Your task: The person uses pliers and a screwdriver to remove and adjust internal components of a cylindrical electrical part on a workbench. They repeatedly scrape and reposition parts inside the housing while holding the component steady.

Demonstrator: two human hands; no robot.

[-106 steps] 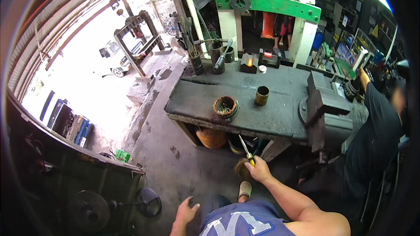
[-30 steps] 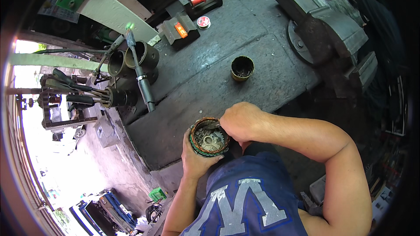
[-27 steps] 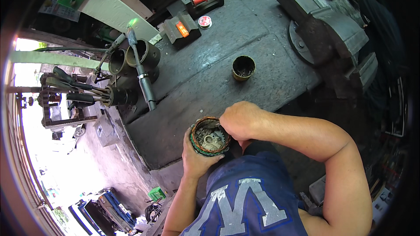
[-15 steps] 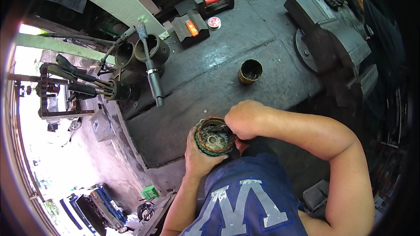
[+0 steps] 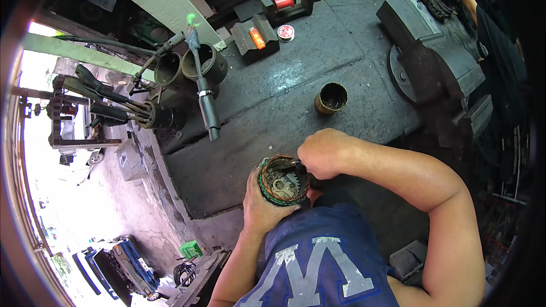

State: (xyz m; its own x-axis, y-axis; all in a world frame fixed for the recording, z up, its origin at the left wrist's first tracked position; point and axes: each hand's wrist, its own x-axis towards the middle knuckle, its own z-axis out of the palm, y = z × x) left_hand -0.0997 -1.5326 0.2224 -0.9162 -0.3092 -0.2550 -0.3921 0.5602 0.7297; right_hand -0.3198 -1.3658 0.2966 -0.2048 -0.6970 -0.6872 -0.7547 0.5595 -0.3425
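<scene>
Near the bench's front edge, close to my body, I hold a small round container (image 5: pixel 263 177) with a braided-looking orange and green rim. My left hand (image 5: pixel 257 207) wraps around its left and near side. Inside it lie loose grey metal pieces, among them a ring-shaped part (image 5: pixel 279 186) and a toothed part (image 5: pixel 293 181). My right hand (image 5: pixel 321 152) is closed at the container's right rim, knuckles up. A slim dark thing shows by its fingers over the opening; the fingers hide what it is.
On the dark bench (image 5: pixel 239 165) stands a brown tin (image 5: pixel 331 99) with dark contents. A large vise (image 5: pixel 438 57) is at the right. Metal cylinders (image 5: pixel 205 63) and a long-handled torch-like tool (image 5: pixel 207 111) are at the left. An orange lighter (image 5: pixel 257 38) lies on a V-block (image 5: pixel 244 37) beside spools (image 5: pixel 285 33).
The view has shifted slightly, so the whole scene sits a little to the right. My right hand has moved slightly at the rim, and the dark thing shows more over the opening.
</scene>
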